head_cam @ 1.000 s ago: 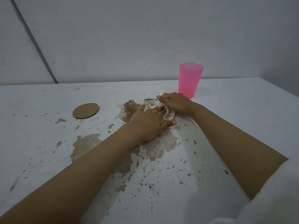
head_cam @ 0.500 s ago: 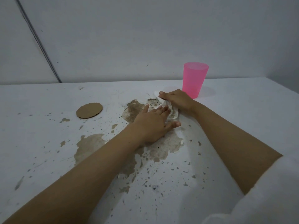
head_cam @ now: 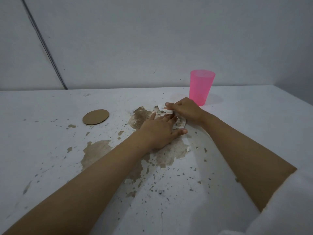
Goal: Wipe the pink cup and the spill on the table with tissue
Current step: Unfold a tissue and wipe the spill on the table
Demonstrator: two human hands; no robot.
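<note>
The right hand [head_cam: 185, 109] pinches a crumpled tissue [head_cam: 180, 123] on the table [head_cam: 245, 116], and the left hand [head_cam: 159, 131] presses it with straight fingers. The brown spill [head_cam: 140, 118] spreads left of this grip. The pink cup [head_cam: 200, 89] stands upright just behind it.

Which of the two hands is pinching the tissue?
The right hand, nearest the pink cup, pinches the tissue; the left hand only presses flat on it.
</note>
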